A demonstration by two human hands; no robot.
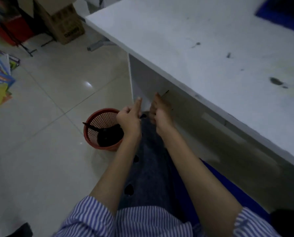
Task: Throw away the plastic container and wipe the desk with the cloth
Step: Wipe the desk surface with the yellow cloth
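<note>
Both hands hover just right of the round red plastic mesh waste basket (101, 129) on the glossy tiled floor. The left hand (128, 119) is curled with one finger straight; the right hand (160, 111) is loosely curled. Whether either grip pinches anything I cannot tell. A dark, glossy shape in the basket may be the plastic container; blur leaves it uncertain. The smooth white bench (202, 48) carries dark smudges; no cloth shows, so wiping could stall.
</note>
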